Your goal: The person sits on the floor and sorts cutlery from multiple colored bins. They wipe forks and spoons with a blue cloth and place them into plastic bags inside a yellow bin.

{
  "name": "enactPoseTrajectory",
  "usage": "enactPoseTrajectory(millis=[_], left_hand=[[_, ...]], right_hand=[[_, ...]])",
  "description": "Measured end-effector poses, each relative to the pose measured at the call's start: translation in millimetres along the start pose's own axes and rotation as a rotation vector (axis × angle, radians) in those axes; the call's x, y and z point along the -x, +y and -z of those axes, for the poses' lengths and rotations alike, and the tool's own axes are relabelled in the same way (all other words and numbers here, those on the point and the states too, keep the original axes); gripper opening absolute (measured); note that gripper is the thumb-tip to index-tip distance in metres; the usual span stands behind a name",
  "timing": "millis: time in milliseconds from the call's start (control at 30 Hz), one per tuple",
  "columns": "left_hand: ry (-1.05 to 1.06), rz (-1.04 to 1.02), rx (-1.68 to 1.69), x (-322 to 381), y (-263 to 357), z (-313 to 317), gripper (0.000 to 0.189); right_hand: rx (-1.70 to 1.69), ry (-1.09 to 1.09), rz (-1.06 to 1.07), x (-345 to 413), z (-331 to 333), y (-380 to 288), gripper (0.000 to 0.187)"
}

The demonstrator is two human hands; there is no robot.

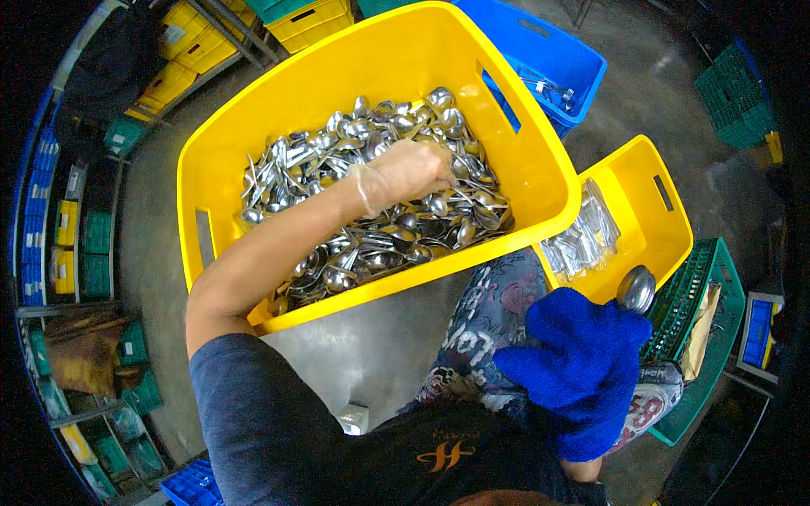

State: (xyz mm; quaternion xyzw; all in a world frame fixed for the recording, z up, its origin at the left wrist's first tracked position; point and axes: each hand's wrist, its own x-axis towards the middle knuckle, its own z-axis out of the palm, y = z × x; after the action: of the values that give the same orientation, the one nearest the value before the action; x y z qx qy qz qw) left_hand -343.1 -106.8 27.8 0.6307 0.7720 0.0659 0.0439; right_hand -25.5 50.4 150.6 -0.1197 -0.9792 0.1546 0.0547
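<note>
My left hand (414, 169), in what looks like a thin clear glove, reaches down into a big yellow plastic crate (380, 288). Its curled fingers touch the heaped metal spoons (354, 129); the fingertips are partly hidden, so a hold on a spoon cannot be told. My right hand is hidden under a blue cloth (569, 360), with only the wrist (582, 470) showing below. A nested stack of spoons (636, 290) sticks out at the cloth's upper right edge, held together with the cloth above my leg.
Right of the big crate, a smaller yellow bin (652, 209) holds spoons or other cutlery in clear plastic (585, 237). Behind stands a blue crate (563, 44) with forks. A green crate (728, 297) is beside my right leg. Racks with bins (98, 231) line the left.
</note>
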Motion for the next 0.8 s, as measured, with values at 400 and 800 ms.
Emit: enactPoseTrajectory(millis=[400, 800], left_hand=[[-0.339, 0.129, -0.293, 39.3, -64.3, 58.5, 0.018], [-0.126, 0.171, 0.053, -35.4, 40.7, -28.3, 0.076]], right_hand=[[0.006, -0.024, -0.1, -0.2, -8.7, 28.2, 0.047], [-0.005, -0.083, 0.101, -14.5, -26.6, 32.6, 0.045]])
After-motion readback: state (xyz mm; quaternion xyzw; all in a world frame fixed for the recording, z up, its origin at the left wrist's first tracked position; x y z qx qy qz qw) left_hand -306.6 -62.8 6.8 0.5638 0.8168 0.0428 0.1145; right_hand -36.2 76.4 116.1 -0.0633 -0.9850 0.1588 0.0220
